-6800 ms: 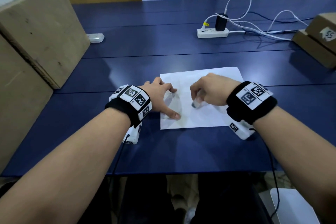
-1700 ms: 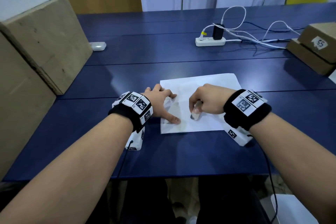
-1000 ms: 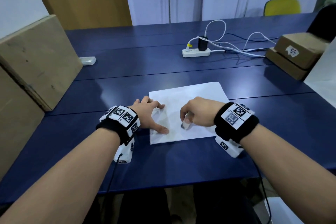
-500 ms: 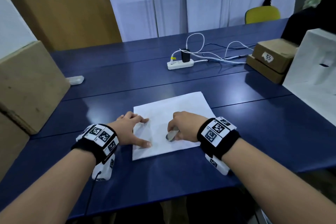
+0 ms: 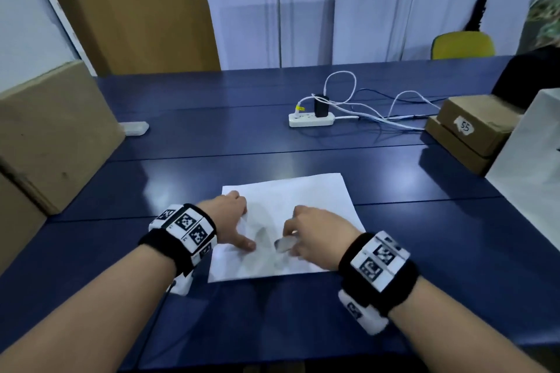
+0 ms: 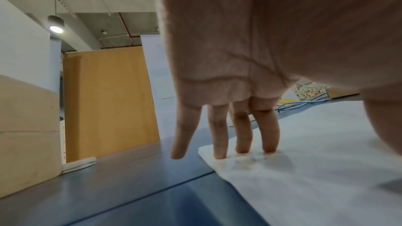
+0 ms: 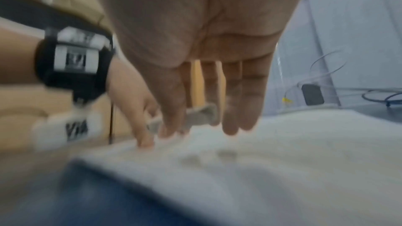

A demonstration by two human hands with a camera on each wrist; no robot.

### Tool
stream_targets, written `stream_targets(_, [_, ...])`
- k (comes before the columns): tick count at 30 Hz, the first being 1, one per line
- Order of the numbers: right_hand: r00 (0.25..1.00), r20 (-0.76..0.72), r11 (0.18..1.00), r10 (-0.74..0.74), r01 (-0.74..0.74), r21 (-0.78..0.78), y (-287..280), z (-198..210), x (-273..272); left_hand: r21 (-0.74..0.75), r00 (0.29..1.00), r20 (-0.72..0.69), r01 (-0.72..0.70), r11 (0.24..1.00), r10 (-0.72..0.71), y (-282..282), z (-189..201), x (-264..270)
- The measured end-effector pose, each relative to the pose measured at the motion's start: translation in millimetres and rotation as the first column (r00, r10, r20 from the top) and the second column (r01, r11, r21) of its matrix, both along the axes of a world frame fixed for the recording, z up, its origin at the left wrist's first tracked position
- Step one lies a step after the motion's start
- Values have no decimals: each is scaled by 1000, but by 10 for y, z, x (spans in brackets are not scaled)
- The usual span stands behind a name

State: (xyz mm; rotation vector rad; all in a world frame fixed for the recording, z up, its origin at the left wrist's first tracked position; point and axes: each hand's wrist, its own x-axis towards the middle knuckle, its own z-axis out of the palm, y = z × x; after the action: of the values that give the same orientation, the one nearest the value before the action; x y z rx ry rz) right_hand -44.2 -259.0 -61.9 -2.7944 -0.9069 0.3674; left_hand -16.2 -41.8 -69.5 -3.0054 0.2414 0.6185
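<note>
A white sheet of paper (image 5: 303,197) lies on the blue table (image 5: 424,236) in front of me. My left hand (image 5: 231,221) presses on the sheet's left edge with straight, spread fingers (image 6: 219,135); the little finger hangs just off the paper (image 6: 304,178). My right hand (image 5: 313,233) pinches a small whitish block, like an eraser (image 5: 283,244), between thumb and fingers, low over the middle of the sheet. The right wrist view is blurred. It shows the eraser (image 7: 202,114) behind the thumb, and the left hand (image 7: 135,102) beyond it.
Large cardboard boxes (image 5: 54,136) stand along the table's left side, with a small white object (image 5: 135,128) beside them. A power strip (image 5: 312,119) with a charger and cables lies at the back. Brown boxes (image 5: 472,130) and a white box (image 5: 533,166) stand at the right.
The head view has tilted up, showing more of the room. Both hands stay on the paper; the right hand's block has shifted slightly and now lies flatter.
</note>
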Motion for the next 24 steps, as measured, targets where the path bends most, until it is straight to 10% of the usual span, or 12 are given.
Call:
stream_targets(9, [978, 91, 981, -185, 179, 72, -250, 419, 837, 9, 994, 104, 18, 1000, -19, -247, 131, 198])
stream_targets(24, [993, 6, 990, -115, 114, 86, -24, -67, 1126, -77, 997, -73, 24, 997, -29, -404, -281, 343])
